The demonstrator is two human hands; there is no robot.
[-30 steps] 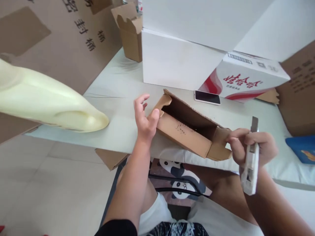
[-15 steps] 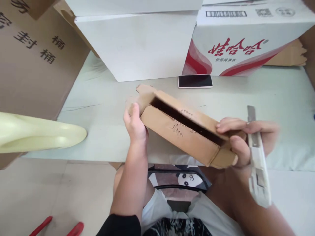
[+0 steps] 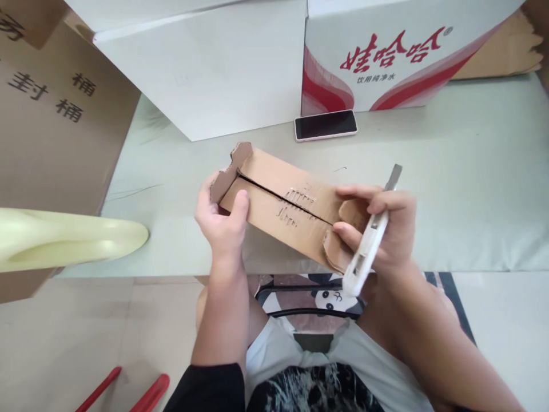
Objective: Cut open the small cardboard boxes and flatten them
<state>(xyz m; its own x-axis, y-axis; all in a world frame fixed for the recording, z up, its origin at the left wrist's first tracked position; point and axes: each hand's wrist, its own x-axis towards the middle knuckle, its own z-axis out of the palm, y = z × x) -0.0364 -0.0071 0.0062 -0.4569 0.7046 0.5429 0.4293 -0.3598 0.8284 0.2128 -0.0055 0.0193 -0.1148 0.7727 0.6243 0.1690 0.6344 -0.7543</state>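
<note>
A small brown cardboard box (image 3: 274, 189) is held tilted above the near part of the table. Its two long flaps lie folded in, a thin dark gap between them, with rough torn marks near the middle. My left hand (image 3: 225, 220) grips its left end, thumb on top, beside an upright end flap. At the right end, my right hand (image 3: 386, 223) holds a white utility knife (image 3: 369, 246) between its fingers, blade out and pointing away from me. Thumb and index finger of that hand also touch the box's right end flaps.
A phone (image 3: 326, 125) lies beyond the box, before a white carton (image 3: 206, 74) and a red-and-white carton (image 3: 386, 63). A large brown carton (image 3: 55, 131) stands left. A pale yellow curved object (image 3: 72, 239) juts in over the table (image 3: 454, 171) from the left.
The box's long flaps have come together, narrowing the wide opening to a slit. My right hand and the knife have moved left, and the camera view has shifted slightly.
</note>
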